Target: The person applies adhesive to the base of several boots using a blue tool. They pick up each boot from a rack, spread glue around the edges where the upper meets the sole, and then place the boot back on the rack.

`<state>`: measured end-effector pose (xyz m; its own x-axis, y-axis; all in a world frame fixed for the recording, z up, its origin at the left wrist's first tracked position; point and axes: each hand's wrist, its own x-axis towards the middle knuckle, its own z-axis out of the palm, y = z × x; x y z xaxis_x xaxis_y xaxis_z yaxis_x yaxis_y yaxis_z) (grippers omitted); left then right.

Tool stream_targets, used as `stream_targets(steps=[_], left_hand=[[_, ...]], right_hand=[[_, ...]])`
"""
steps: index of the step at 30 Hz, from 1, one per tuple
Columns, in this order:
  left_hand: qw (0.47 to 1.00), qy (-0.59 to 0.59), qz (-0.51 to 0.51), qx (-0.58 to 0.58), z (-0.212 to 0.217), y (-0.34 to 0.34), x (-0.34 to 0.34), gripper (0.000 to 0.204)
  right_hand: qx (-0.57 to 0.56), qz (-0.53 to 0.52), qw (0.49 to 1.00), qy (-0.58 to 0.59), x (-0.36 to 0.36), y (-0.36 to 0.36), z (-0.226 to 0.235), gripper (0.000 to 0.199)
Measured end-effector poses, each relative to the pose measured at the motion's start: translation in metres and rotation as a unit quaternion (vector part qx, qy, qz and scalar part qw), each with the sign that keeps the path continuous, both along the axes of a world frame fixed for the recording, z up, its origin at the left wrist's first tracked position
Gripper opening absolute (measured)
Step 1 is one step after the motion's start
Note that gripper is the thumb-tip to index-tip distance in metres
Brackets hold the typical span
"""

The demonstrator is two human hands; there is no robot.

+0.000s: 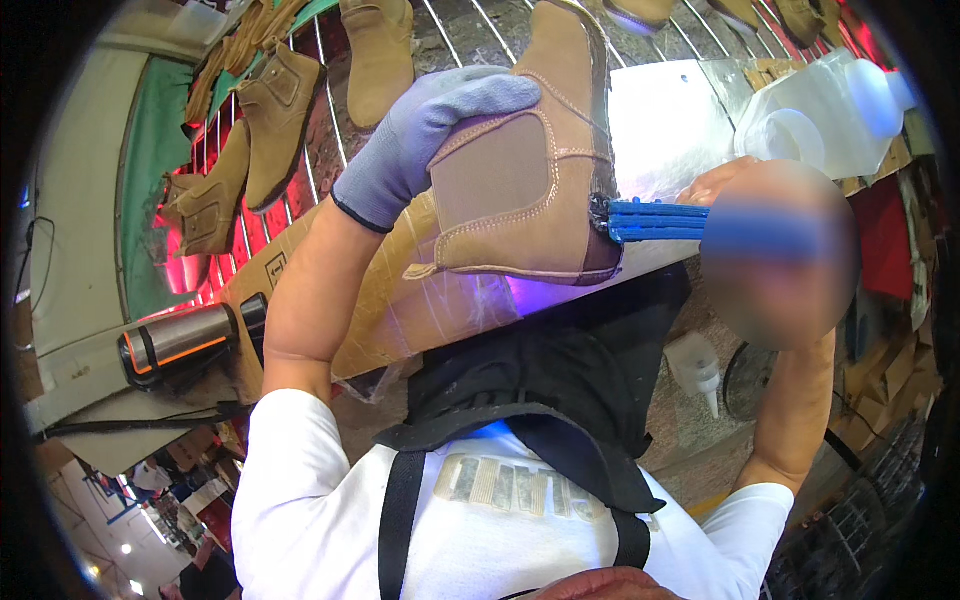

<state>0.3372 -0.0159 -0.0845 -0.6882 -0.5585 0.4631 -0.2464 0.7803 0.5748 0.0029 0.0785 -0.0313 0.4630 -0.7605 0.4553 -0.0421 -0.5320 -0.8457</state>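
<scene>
Tan boot (520, 170) is held over the cardboard (385, 330) before the person's chest, its toe pointed away and its sole turned to the right. The upper is gripped by the grey-gloved left hand (430, 125), with the fingers pressed along its side; the thumb cannot be made out. The dark sole edge near the heel is touched by the tip of a blue brush-like tool (655, 221). Its handle is held by the bare right hand (780, 250), which is largely blurred. Other boots (283, 120) are propped on the metal rack (332, 95); a plastic jug (822, 112) is seen at upper right.
</scene>
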Motion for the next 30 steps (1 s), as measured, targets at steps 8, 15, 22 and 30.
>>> stream_targets(steps=[8,15,22,30], left_hand=[[0.999,-0.015,0.036,0.013,0.003,0.000,0.006,0.041],[0.984,0.050,0.062,0.160,-0.004,0.001,0.012,0.041],[0.982,0.030,0.073,0.172,-0.002,-0.001,0.017,0.046],[0.956,0.109,0.103,0.253,-0.004,-0.003,0.015,0.044]], right_hand=[[-0.077,0.009,0.988,0.135,-0.002,0.009,0.021,0.026],[-0.130,-0.052,0.974,0.179,0.009,0.018,0.033,0.026],[-0.240,-0.068,0.940,0.230,0.016,0.021,0.040,0.029],[-0.331,-0.088,0.917,0.206,0.022,0.023,0.040,0.033]])
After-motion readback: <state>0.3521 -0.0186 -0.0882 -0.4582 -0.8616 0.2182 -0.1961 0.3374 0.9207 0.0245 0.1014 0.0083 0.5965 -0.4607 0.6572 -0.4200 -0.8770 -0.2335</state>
